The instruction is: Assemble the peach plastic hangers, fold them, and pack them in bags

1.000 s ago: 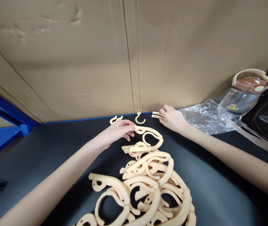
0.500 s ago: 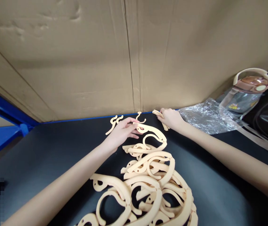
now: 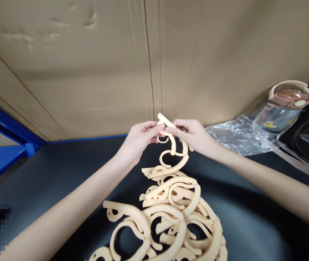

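My left hand [image 3: 145, 135] and my right hand [image 3: 188, 133] are close together near the table's back edge. Between them is a cream plastic folding-hanger piece [image 3: 166, 120], its straight end pointing up and left. The left fingertips pinch it from one side and the right thumb and fingers close on it from the other. A small curved hook [image 3: 163, 140] shows just below the fingers. Nearer me, a pile of folding hangers [image 3: 183, 180] overlaps on the black tabletop. Another cream piece [image 3: 190, 148] peeks out beneath my right hand. The fingers cover much of the held piece.
Cardboard [image 3: 89, 72] rises as a wall behind the black table [image 3: 75, 170]. Crumpled clear plastic [image 3: 233, 136] lies to the right, beside a drink bottle [image 3: 282, 112] with a handle. A blue metal frame [image 3: 4, 123] stands at the left.
My right hand has moved left from the pieces at the back, and my left hand has shifted slightly. They now meet around a hanger piece, raised above the table.
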The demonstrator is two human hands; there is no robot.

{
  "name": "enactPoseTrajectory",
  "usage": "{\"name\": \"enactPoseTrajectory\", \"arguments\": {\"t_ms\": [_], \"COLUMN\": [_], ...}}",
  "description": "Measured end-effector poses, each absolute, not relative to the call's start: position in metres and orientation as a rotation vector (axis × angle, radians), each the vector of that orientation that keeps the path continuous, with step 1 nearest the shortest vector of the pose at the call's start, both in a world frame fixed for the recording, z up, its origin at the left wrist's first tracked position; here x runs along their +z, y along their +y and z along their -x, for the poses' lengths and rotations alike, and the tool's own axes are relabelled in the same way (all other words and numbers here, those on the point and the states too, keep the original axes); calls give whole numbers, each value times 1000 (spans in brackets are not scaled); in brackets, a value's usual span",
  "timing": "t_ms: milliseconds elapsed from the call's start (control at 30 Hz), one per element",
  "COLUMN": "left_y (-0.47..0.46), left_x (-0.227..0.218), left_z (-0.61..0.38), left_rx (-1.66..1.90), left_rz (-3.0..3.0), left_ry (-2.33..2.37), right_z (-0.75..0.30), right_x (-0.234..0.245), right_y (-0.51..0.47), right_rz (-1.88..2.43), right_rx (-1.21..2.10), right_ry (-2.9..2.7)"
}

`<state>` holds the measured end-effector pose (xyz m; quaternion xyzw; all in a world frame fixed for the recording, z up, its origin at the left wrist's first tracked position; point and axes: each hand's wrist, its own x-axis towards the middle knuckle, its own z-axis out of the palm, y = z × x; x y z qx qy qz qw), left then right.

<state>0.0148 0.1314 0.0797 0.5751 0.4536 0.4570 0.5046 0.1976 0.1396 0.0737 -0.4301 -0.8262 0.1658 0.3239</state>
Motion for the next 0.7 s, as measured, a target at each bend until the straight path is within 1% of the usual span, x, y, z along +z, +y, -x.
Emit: {"name": "enactPoseTrajectory", "arguments": {"t_ms": [67, 100, 200, 233, 267, 333, 467, 700], "left_y": [133, 134, 136, 137, 138, 139, 141, 154], "left_x": [89, 94, 105, 108, 109, 108, 98, 76], "left_z": [-15, -15, -17, -18, -19, -21, -21, 19], "left_rx": [1156, 1176, 1174, 1163, 1155, 1145, 1098, 918], "left_rz": [-1474, -1518, -1641, -1674, -1700, -1738, -1799, -1770], "left_ry": [1100, 1108, 1147, 1164, 1183, 1227, 1337, 1640], "right_z": [-202, -204, -207, -206, -205, -201, -193, -219], "right_x": [84, 90, 106, 110, 112, 112, 102, 102], "right_y": [143, 145, 147, 148, 148, 150, 162, 204], "right_rz": [1101, 1102, 1159, 1185, 1207, 1231, 1257, 1336], "right_rx": [334, 217, -292, -417, -475, -460, -289, 140], "right_ry": [-2123, -2120, -2249, -2322, -2392, -2483, -2460, -2079]}}
